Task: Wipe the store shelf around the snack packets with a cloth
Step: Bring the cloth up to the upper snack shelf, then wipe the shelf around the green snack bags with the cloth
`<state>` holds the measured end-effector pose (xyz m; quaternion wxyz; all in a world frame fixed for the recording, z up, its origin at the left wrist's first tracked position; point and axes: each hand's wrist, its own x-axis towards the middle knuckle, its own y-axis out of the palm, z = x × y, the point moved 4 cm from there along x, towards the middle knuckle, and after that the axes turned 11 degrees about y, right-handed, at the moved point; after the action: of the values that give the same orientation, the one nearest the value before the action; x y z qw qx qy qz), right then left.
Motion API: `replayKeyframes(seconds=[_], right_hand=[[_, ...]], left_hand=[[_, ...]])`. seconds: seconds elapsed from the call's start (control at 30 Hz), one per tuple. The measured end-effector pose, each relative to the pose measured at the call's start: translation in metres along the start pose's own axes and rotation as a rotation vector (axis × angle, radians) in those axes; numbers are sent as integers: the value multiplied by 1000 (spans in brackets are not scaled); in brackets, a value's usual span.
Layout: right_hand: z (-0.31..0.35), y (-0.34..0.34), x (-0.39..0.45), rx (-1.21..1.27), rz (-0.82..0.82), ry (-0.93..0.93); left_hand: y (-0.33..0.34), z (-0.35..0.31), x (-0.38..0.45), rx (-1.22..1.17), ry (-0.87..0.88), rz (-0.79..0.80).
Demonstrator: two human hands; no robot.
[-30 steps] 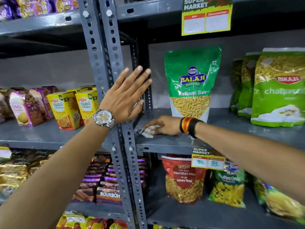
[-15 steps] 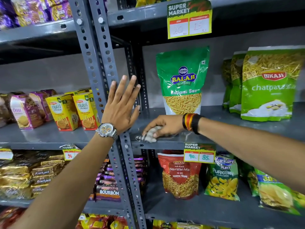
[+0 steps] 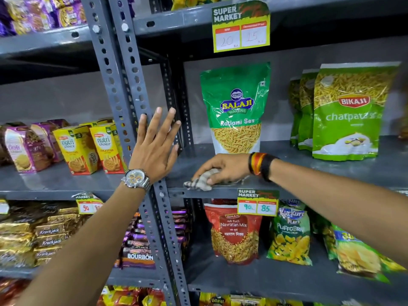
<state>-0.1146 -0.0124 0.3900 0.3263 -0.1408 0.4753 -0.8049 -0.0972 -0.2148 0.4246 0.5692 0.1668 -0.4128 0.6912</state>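
The left hand (image 3: 155,149) is spread flat, fingers straight and slightly apart, its palm pressed against the grey perforated upright (image 3: 123,91) of the rack; a metal wristwatch (image 3: 135,179) sits on that wrist. The right hand (image 3: 223,170) is curled down over a crumpled striped cloth (image 3: 199,184), pinning it to the shelf (image 3: 331,171) right at the front lip, with part of the cloth poking out to the left from under the fingers. Black, red and yellow bands (image 3: 260,165) ring the right wrist.

The cloth lies just right of the upright and slightly below the left hand, the two hands close but not touching. Directly under the shelf's front edge, just right of the cloth hand, hangs a price tag (image 3: 257,203) reading 90 and 85.

Just behind the right hand stands the green Balaji packet (image 3: 235,107), upright, its lower edge hidden by the knuckles. To the left of it, bare shelf runs to the upright. To the right, a wide bare strip of shelf reaches the Bikaji packets (image 3: 348,111), which stand upright in a row, well apart from the Balaji packet. In front of those packets the shelf surface is open to the lip. A grey back wall closes the shelf behind.
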Motion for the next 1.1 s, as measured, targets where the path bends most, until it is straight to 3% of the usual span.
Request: replayKeyframes(seconds=[0.17,0.33,0.63,0.7,0.83,0.97,1.1], right_hand=[[-1,-15,8,90,-156,57],[-11,10,19,49,-181,89],[-56,-26,-137,-17,-73,167],[-56,-43,-153,80,-156,178],[-33,-53,-110,110,-362,124],[-27,-17,-51,30,-315,121],[-54,-9,-66,-8,-356,121]], left_hand=[[-2,-2,1,12,-6,6],[-7,-2,0,19,4,42],[-11,-7,3,-20,-28,111],[-11,-9,4,-10,-40,125],[-10,-9,4,-2,-47,129],[-11,-8,2,11,-23,111],[-10,-8,1,3,-28,97]])
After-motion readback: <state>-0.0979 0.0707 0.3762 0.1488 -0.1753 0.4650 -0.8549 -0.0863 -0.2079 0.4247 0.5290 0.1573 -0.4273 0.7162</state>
